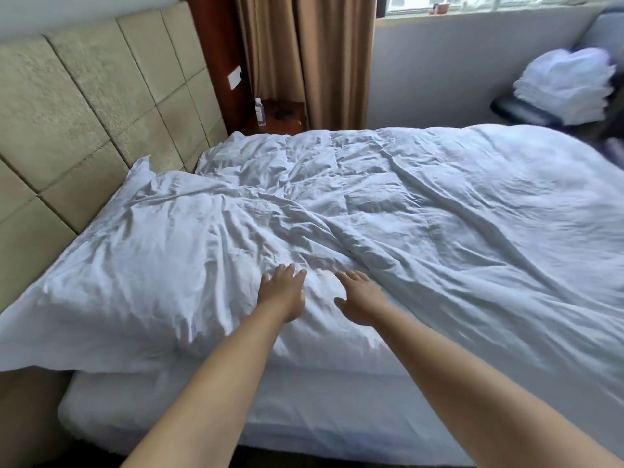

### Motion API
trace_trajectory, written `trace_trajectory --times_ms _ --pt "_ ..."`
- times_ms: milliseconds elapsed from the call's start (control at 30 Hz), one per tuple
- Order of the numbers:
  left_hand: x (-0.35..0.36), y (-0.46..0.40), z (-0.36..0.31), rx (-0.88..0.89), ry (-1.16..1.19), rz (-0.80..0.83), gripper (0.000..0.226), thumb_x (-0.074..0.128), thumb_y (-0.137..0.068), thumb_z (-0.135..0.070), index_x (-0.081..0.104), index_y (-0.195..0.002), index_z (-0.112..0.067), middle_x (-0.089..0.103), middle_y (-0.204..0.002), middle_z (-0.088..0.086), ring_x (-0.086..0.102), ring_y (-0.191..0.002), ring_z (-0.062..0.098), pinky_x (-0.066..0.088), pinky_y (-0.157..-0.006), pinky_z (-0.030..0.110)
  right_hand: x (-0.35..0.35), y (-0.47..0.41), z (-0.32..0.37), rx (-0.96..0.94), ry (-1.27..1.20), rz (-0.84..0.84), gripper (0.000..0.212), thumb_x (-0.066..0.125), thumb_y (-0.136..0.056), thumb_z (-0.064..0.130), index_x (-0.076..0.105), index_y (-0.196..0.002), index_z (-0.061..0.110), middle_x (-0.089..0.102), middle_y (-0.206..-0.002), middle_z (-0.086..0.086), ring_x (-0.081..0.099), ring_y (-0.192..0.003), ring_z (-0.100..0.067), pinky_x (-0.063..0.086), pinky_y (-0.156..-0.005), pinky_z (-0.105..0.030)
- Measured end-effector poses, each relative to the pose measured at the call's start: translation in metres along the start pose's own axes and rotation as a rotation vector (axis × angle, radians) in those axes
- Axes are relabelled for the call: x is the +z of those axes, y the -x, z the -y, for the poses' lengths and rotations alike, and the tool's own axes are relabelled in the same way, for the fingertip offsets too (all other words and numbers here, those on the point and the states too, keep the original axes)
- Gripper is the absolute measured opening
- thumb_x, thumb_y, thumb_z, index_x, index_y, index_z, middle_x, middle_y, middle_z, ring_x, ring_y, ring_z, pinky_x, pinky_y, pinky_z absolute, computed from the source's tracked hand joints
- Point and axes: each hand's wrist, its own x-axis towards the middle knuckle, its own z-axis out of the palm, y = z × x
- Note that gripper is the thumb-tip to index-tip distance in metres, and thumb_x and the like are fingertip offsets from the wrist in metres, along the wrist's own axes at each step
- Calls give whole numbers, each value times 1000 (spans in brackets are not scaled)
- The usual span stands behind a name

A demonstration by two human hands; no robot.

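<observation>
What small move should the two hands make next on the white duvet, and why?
Probably slide both palms apart across the duvet to smooth it. The left hand and right hand are open, close together over it, and deep creases run outward from there.

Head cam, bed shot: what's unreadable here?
Head view only.
left hand, right hand: palms face down, so contact with duvet unclear.
Under the duvet: covered by it.
bottle label: too small.
white folded stack: motion-blurred.
windowsill items: small, at top edge.
</observation>
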Motion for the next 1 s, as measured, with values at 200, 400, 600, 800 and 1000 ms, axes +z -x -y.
trace_trajectory --times_ms 200,400,600,800,1000 --pt "29 30 -83 89 96 66 56 37 -97 -24 20 -150 -21 13 -158 4 10 -146 23 15 -116 50 6 98 -68 169 63 70 63 49 -96 35 21 -150 20 20 -157 -3 14 -146 -21 22 -116 -34" --pt "47 54 -175 192 110 119 56 41 -94 -19 26 -148 -21 26 -153 1 26 -139 24 30 -109 43 8 166 -145 308 3 80 67 52 -95 35 19 -152 22 16 -159 -1 13 -146 -20 23 -116 -37" --pt "69 52 -271 211 143 224 61 42 -92 -19 24 -150 -28 27 -154 -3 29 -139 24 34 -109 40 11 204 -237 336 -9 154 65 48 -97 35 16 -153 21 12 -160 -3 12 -147 -22 22 -116 -36" --pt "94 35 -378 129 214 320 59 41 -96 -21 19 -151 -28 27 -154 -1 34 -136 25 38 -106 40 -4 219 -346 261 -13 234 66 49 -97 33 16 -153 20 12 -160 -5 13 -147 -23 23 -116 -37" --pt "124 26 -456 68 335 410 62 42 -96 -22 16 -152 -29 24 -155 1 35 -136 24 38 -105 37 -8 221 -420 303 -56 297 64 48 -97 32 18 -152 19 16 -158 -6 18 -144 -25 29 -113 -40"
